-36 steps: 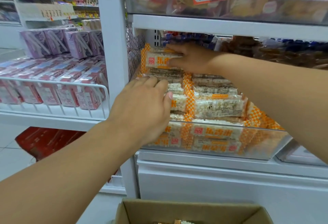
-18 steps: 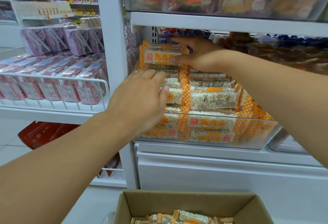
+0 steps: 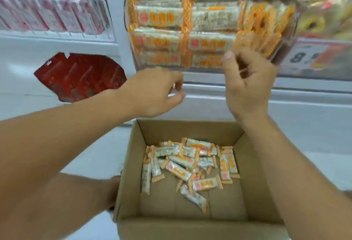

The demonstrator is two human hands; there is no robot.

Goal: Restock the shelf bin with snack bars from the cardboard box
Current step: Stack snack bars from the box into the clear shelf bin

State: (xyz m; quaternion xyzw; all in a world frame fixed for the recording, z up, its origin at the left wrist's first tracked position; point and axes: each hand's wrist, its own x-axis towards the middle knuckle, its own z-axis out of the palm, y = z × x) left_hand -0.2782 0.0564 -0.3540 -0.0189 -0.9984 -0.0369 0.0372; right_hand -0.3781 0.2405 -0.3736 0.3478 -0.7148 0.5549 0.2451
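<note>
The bin (image 3: pixel 270 62) above both hands already looks stacked high, so more bars could slide off its front; a hasty grab below might also scatter the loose bars (image 3: pixel 190 163). The left hand (image 3: pixel 154 91) and right hand (image 3: pixel 247 87) hover empty, fingers loosely curled, between the bin and the box (image 3: pixel 129 192) beneath them.

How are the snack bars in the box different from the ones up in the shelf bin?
The snack bars in the cardboard box lie loose, pointing every way; the snack bars in the shelf bin are stacked flat in neat rows. The box ones barely cover its floor; the bin ones pile high. Both have the same orange-checked wrappers.
</note>
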